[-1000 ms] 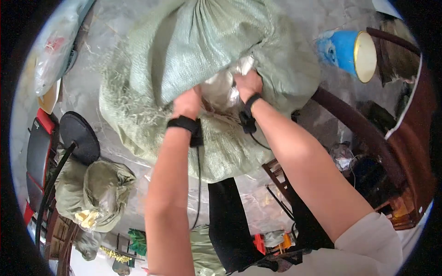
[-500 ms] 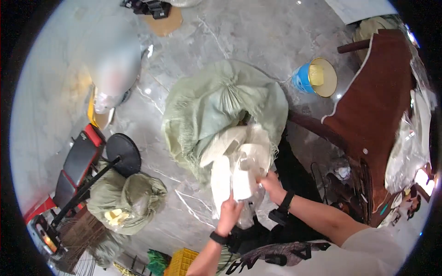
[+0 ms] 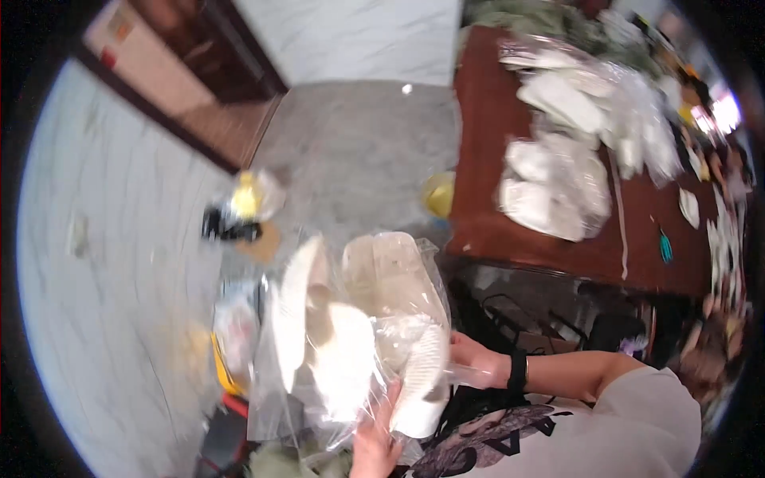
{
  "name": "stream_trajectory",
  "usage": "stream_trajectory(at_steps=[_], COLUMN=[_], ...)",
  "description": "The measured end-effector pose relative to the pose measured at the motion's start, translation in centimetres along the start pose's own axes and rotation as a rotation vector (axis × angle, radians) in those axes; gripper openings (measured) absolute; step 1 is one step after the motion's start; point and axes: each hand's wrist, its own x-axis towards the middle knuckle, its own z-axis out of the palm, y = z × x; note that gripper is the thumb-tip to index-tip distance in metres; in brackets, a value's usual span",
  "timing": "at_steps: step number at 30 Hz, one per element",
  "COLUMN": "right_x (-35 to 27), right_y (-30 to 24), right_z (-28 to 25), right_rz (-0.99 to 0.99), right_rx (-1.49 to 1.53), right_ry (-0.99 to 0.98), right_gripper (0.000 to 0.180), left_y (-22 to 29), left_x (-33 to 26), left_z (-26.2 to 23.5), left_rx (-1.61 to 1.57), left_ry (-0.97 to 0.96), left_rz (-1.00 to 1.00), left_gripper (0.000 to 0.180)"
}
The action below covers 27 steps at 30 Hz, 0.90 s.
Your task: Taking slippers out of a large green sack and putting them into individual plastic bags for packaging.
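White slippers (image 3: 341,344) in clear plastic bags are lifted in front of my body. Ribbed straps and pale insoles show through the shiny film, which is partly washed out by glare. My left hand (image 3: 378,436) grips the bagged slippers from below, near their lower end. At their right side, my right hand (image 3: 476,362) has its fingers closed on the plastic; the film partly covers its fingertips. Where one bag ends and another begins I cannot tell.
A brown-covered table (image 3: 486,119) on the right carries more bagged white slippers (image 3: 550,187) and a small teal tool (image 3: 665,247). A yellowish bucket (image 3: 438,195) stands beside it. Black items (image 3: 231,225) lie by the left wall; a doorway (image 3: 211,88) opens at the back left.
My view has swung up toward the table and doorway. The bagged slippers have been raised from the large green sack, which has left the middle of the view.
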Motion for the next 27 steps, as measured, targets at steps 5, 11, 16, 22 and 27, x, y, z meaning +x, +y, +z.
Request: stream_trajectory(at_steps=[5,11,16,22,27], right_x=[-11.1,-8.0,-2.2,-1.1,-1.9], right_y=[-12.0,-22.3,-26.4,-30.0,-27.5], right_z=[0.4,-8.9,-21.2,-20.1,-19.1], right_rz=[-1.035,-1.061,-1.275,-1.021,-1.053], right_rx=[-0.908,0.497,-0.353,0.665,0.519], right_ry=[-0.078,0.032,0.821,0.338,0.213], right_gripper=[0.041,0.016,0.025,0.028,0.028], left_y=[11.4,27.2,34.1,35.0,33.7], left_x=[16.5,38.2,54.4,64.4,63.7], left_z=[-3.3,5.9,22.3,31.3,29.5], left_rx=[-0.054,-0.152,0.064,0.103,0.030], left_ry=[-0.305,-0.397,-0.476,-0.155,-0.229], left_rz=[0.580,0.999,1.079,0.912,0.827], left_gripper=[0.055,0.066,0.057,0.071,0.075])
